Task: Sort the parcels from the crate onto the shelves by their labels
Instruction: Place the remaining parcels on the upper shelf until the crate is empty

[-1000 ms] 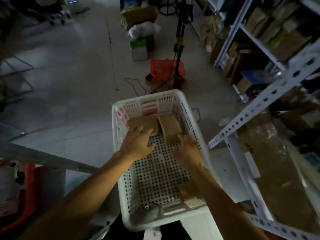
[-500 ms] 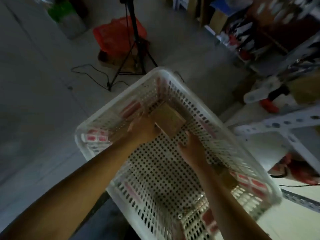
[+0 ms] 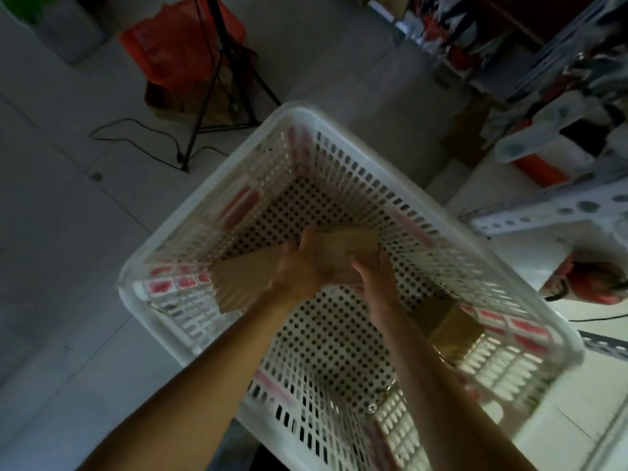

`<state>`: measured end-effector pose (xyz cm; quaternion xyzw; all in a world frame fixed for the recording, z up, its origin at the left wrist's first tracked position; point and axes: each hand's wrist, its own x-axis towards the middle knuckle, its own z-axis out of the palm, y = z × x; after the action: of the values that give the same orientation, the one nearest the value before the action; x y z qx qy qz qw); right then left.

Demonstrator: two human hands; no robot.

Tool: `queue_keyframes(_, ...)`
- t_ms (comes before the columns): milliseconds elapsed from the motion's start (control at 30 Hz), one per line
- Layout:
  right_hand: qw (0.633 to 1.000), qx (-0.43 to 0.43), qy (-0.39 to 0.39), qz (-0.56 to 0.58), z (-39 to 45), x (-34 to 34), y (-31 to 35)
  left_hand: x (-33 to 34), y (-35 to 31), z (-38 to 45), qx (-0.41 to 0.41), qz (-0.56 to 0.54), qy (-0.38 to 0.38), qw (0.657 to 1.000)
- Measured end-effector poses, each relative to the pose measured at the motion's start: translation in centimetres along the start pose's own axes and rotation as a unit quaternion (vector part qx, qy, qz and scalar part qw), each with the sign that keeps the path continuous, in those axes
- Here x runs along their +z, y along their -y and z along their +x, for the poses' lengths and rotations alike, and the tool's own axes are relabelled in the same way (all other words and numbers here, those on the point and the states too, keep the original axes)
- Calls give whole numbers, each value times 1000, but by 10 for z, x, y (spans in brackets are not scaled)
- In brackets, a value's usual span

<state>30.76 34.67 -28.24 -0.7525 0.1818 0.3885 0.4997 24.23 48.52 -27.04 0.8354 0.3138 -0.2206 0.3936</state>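
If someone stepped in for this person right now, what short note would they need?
Left hand: grips a small brown parcel, with a flat brown parcel under it.
Right hand: fingers on the same small parcel.
Both hands are inside the white crate.
Another brown parcel lies in the crate's near right corner.
Done: nothing seen shelved.
Left: lift these parcels out, read labels, shelve all three. The picture is blurred.
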Motion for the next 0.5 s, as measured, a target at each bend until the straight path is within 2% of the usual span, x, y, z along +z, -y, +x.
queue_keyframes(133, 990, -81, -7, -112, -39, -32, -3, 23, -6, -52, -36, -82, 3, 996)
queue_keyframes(233, 966, -139, -1, -218, -69, -54, -8, 36, -15, -82, -65, -125, 6, 990)
queue_keyframes(333, 950, -180, 9, -256, -91, -71, -15, 46, -28, -113, -76, -192, -1, 978)
queue_keyframes(400, 922, -248, 16, -295, -109, -81, -18, 51, -38, -134, -80, -272, 20, 959)
queue_keyframes(500, 897, -315, 34, -310, -130, -101, -32, 66, -59, -170, -114, -399, 37, 909)
